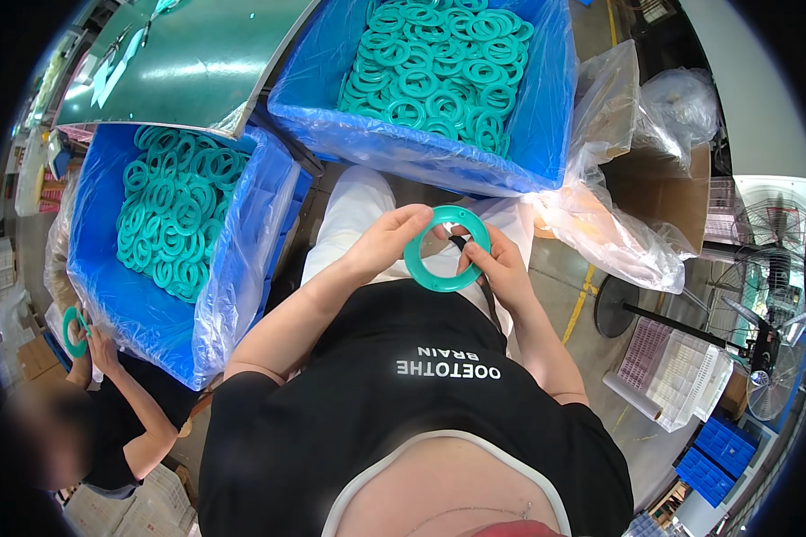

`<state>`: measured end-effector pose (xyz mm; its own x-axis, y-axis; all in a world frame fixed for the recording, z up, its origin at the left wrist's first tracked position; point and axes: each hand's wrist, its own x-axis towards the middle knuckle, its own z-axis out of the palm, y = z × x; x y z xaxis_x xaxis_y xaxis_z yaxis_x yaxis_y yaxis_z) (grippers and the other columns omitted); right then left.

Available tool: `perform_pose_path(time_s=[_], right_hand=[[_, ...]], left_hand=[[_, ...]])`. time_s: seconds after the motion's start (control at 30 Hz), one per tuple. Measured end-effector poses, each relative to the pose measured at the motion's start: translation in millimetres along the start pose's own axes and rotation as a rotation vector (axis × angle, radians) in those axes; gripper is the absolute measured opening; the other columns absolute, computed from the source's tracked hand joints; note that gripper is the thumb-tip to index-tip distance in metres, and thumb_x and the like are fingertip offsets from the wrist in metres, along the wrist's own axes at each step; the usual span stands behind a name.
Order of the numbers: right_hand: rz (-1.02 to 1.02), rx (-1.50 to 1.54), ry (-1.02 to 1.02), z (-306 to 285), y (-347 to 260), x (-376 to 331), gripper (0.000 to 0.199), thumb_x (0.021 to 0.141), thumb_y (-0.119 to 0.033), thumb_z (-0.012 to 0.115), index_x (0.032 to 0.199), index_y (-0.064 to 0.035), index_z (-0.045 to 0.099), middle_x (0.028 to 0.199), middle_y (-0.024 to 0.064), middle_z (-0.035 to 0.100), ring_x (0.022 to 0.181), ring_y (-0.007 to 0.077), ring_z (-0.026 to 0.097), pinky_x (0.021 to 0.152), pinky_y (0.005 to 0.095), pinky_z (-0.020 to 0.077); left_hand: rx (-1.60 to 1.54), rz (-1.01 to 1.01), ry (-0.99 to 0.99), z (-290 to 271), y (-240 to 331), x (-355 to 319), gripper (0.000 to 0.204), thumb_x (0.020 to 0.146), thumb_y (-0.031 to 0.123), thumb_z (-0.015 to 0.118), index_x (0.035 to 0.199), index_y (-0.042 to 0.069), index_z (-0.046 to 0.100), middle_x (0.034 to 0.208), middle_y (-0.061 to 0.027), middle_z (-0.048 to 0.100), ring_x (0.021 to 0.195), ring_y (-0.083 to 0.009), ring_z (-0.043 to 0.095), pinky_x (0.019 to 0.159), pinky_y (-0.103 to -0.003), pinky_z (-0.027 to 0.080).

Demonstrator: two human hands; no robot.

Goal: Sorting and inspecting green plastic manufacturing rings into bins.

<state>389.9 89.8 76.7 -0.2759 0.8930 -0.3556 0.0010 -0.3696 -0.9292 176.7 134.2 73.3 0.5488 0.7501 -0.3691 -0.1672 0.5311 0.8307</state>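
A teal plastic ring (433,279) is held up in front of my waist, its open middle facing up toward me. My left hand (390,240) grips its left rim, thumb and fingers closed on it. On the opposite rim, my right hand (503,268) pinches the ring, some of its fingers showing through the hole. A small dark thing (459,242) shows inside the ring beside the right fingers; its kind cannot be made out. Just beyond my knees, a blue bin (537,107) lined with clear plastic holds a heap of similar rings (421,82).
Another lined blue bin (242,286) of teal rings stands to the left. A green-topped table (206,54) is at the far left. At lower left, a co-worker's hands (98,347) hold a ring. Right are a cardboard box (658,188), plastic sheeting (618,233) and a fan (766,259).
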Motion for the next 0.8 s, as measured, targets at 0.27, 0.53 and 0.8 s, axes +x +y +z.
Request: perform_pose_path(time_s=[0.27, 0.53, 0.8], right_hand=[[0.085, -0.035, 0.005, 3.2, -2.2, -2.0, 0.027, 0.092, -0.019, 0.052, 0.115, -0.0055, 0.056, 0.069, 0.0002, 0.058, 0.054, 0.003, 0.046, 0.046, 0.0183, 0.0349], [-0.191, 0.125, 0.227, -35.9, -10.2, 3.4, 0.029, 0.093, -0.019, 0.052, 0.116, -0.0013, 0.053, 0.075, 0.0026, 0.061, 0.051, 0.0049, 0.047, 0.044, 0.0183, 0.0352], [-0.28, 0.654, 0.518, -109.2, -49.6, 22.2, 0.042, 0.096, -0.029, 0.044, 0.123, 0.0034, 0.048, 0.102, 0.0087, 0.059, 0.077, 0.0124, 0.054, 0.062, 0.0226, 0.0421]], left_hand=[[0.276, 0.158, 0.015, -9.7, -26.8, 6.2, 0.022, 0.094, 0.023, 0.051, 0.084, 0.006, 0.06, 0.078, 0.0016, 0.059, 0.07, -0.0072, 0.052, 0.061, -0.028, 0.043], [0.503, 0.549, 0.257, -21.1, -13.8, 20.9, 0.02, 0.093, 0.015, 0.045, 0.091, 0.001, 0.059, 0.066, -0.0001, 0.047, 0.06, -0.0097, 0.048, 0.051, -0.027, 0.039], [-0.364, -0.057, 0.118, -86.2, 22.4, 9.6, 0.011, 0.09, 0.017, 0.051, 0.09, 0.007, 0.055, 0.078, 0.0006, 0.048, 0.058, -0.004, 0.037, 0.045, -0.015, 0.024]])
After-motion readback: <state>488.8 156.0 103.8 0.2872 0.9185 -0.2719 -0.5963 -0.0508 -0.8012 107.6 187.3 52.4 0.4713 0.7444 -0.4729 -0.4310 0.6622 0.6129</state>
